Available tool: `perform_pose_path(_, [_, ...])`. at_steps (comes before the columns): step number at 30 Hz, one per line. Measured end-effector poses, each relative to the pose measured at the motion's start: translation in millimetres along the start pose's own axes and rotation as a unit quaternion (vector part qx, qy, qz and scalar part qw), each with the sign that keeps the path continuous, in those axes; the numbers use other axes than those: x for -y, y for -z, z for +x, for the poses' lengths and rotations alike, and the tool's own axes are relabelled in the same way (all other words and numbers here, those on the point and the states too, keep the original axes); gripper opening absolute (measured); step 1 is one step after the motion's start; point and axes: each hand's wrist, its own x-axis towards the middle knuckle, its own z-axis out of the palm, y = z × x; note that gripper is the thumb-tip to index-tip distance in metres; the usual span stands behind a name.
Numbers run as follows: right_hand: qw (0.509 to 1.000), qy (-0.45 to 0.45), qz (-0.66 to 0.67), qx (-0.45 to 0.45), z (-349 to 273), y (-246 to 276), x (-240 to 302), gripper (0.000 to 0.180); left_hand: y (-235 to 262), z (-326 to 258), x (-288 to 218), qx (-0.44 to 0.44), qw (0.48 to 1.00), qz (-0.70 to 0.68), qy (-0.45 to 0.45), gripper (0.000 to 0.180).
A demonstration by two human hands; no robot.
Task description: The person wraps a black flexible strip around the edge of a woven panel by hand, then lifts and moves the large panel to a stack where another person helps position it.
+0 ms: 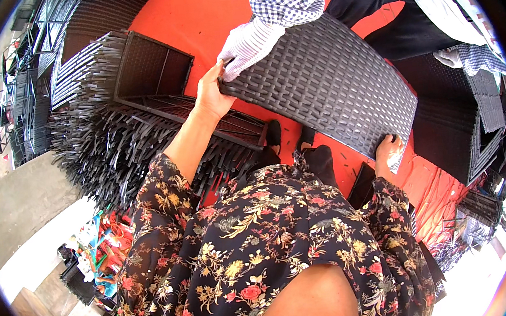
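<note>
A dark woven wicker panel (324,81) is held up in front of me, slanting down to the right. My left hand (213,96) is closed on its left corner, thumb along the edge. At the lower right corner my right hand (388,152) grips the panel, fingers curled over the rim. Right above my left hand, a co-worker's striped gloved hand (253,46) holds the same corner. The co-worker's other gloved hand (449,58) shows at the far right, away from my hands. The panel's underside is hidden.
Left of me stand stacked woven panels with bristling loose strip ends (116,151) and an open dark woven frame (154,68). More stacked dark panels (448,113) are at the right. Red sheeting (193,8) covers the floor. Coloured scraps (108,243) lie at the lower left.
</note>
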Motion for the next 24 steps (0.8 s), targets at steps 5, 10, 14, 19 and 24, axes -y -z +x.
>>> perform_pose_path(5, [1.0, -0.009, 0.006, 0.011, 0.1, 4.9, 6.7, 0.048, 1.9, 0.8, -0.6, 0.004, 1.0, -0.01, 0.004, 0.028])
perform_pose_path(10, [1.0, -0.007, 0.021, -0.013, -0.1, 0.3, 2.5, 0.048, 3.1, 2.1, 2.9, -0.013, 0.999, -0.037, -0.004, 0.031])
perform_pose_path(14, [1.0, -0.003, 0.012, -0.013, -0.3, -2.2, -0.5, 0.048, 4.5, 5.0, 3.3, -0.025, 0.999, -0.039, -0.003, 0.033])
perform_pose_path(19, [1.0, 0.001, 0.01, -0.016, 0.1, -4.8, -2.8, 0.048, -2.0, 0.5, 1.4, -0.013, 1.0, -0.026, 0.0, 0.03])
perform_pose_path(24, [1.0, 0.005, 0.015, -0.017, 0.9, -6.2, -4.8, 0.048, 0.8, 2.5, 3.0, -0.014, 0.999, -0.028, -0.003, 0.032])
